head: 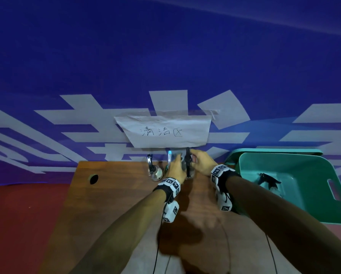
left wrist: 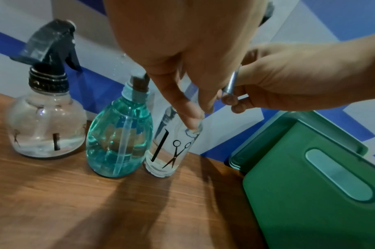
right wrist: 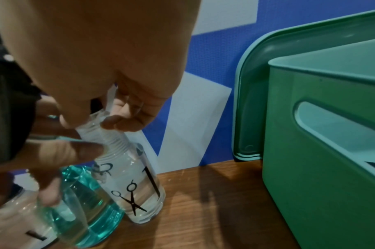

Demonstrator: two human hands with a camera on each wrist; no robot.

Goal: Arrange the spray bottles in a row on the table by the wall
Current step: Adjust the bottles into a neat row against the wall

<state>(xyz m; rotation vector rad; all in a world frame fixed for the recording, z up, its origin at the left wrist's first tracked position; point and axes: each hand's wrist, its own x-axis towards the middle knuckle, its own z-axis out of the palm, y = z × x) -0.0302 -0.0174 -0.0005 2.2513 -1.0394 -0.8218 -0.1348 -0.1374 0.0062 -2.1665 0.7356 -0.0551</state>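
Wall note (head: 163,132) reading 清洁区, scissors-printed bottle (left wrist: 171,151) below

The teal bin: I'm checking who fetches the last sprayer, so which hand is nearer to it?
Right. The right hand is on the bin side of the scissors-print bottle; the left hand is farther.

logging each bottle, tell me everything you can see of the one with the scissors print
The scissors bottle is a slim clear plastic cylinder printed with black scissors and a comb. It stands upright on the table by the wall, rightmost in the row, beside the teal bottle. A little clear liquid sits at the bottom. The left hand holds its shoulder; the right hand grips its neck.
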